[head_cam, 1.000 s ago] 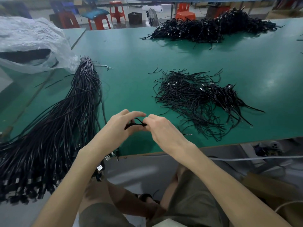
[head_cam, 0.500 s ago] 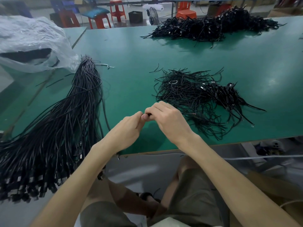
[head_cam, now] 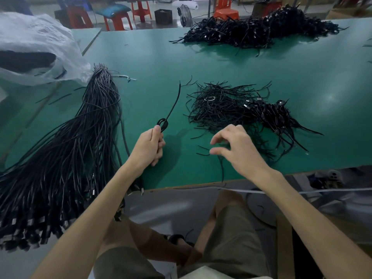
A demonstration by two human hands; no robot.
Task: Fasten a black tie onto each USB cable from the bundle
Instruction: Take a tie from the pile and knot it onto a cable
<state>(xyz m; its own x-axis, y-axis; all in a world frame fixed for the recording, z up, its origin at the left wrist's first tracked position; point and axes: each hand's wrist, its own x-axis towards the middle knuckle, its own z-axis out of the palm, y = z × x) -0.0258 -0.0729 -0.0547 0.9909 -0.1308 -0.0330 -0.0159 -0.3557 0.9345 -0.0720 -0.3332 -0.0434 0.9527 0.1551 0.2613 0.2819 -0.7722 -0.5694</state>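
My left hand (head_cam: 150,148) grips a black USB cable with a black tie (head_cam: 163,124) looped round it just above my thumb; the tie's long tail sticks up and away over the green table (head_cam: 151,57). The cable runs down from my fist toward the table edge. My right hand (head_cam: 235,147) hovers with fingers spread and loosely bent, holding nothing, over the near edge of the loose pile of black ties (head_cam: 237,109). The big bundle of USB cables (head_cam: 66,150) lies to the left, its plug ends hanging over the table edge.
A heap of black cables (head_cam: 261,31) lies at the far side of the table. A crumpled clear plastic bag (head_cam: 36,49) sits at the far left. Red stools (head_cam: 118,19) stand beyond the table. My knees are below the table's front edge.
My hands were together working the tie on the cable. Now they are apart: the left one holds the cable with the tie up, the right has let go and moved right to the ties.
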